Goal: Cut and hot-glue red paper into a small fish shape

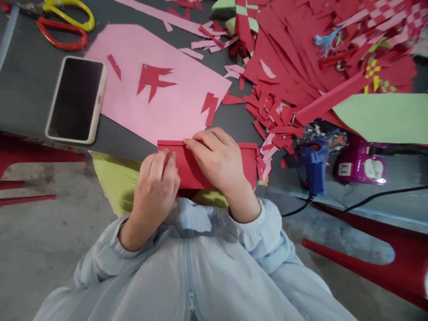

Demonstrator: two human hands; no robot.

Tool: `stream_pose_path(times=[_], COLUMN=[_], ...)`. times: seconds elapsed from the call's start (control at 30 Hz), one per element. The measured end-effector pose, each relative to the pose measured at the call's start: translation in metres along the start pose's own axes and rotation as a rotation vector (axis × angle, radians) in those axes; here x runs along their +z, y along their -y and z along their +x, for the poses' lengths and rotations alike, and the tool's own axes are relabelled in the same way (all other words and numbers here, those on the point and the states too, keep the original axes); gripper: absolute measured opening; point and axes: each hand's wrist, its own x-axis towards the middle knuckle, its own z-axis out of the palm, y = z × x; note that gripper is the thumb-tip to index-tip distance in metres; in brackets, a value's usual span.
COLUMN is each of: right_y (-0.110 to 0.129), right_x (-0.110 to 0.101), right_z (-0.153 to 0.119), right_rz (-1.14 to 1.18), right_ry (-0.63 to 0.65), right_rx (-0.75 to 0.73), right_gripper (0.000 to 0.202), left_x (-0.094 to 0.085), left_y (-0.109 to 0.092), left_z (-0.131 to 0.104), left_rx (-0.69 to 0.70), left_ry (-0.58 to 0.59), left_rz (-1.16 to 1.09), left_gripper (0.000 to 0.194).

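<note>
A red paper sheet [247, 165] lies at the table's front edge, with a narrow folded strip along its far side. My left hand [158, 180] is closed on the sheet's left part, fingers bent, with a bit of red showing between them. Thumb and fingertips of my right hand [217, 158] press together on the folded strip near its middle. Just beyond is a large pink sheet [133, 107] bearing a red fish-shaped cutout [152, 81] and a few red scraps [211, 109].
At left are a white-cased phone [76, 100] and scissors [68, 33]. To the right lie red paper scraps [267, 111], red sheets [287, 53], a green sheet [388, 117], a blue glue gun [314, 167], a purple device [363, 165] and black cables.
</note>
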Motion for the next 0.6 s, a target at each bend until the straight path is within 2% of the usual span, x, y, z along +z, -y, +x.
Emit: stream_pose_path(times=[0.13, 0.23, 0.37, 0.47, 0.6], right_y=[0.003, 0.004, 0.004, 0.004, 0.004], right_x=[0.0, 0.0, 0.0, 0.0, 0.001], right_z=[0.001, 0.002, 0.003, 0.003, 0.003], right_rz=[-0.019, 0.022, 0.064, 0.058, 0.063], right_ry=[-0.018, 0.03, 0.091, 0.063, 0.033], right_rx=[-0.007, 0.015, 0.034, 0.018, -0.003], right_gripper=[0.026, 0.031, 0.034, 0.035, 0.037], left_x=[0.004, 0.007, 0.008, 0.008, 0.011], left_y=[-0.002, -0.006, -0.013, -0.017, -0.02], left_z=[-0.004, -0.007, -0.004, -0.001, -0.003], left_rx=[0.034, 0.068, 0.03, -0.033, -0.056], left_ry=[-0.092, -0.174, -0.072, 0.018, 0.035], left_rz=[0.038, 0.051, 0.044, 0.081, 0.102], left_gripper=[0.035, 0.047, 0.045, 0.039, 0.04])
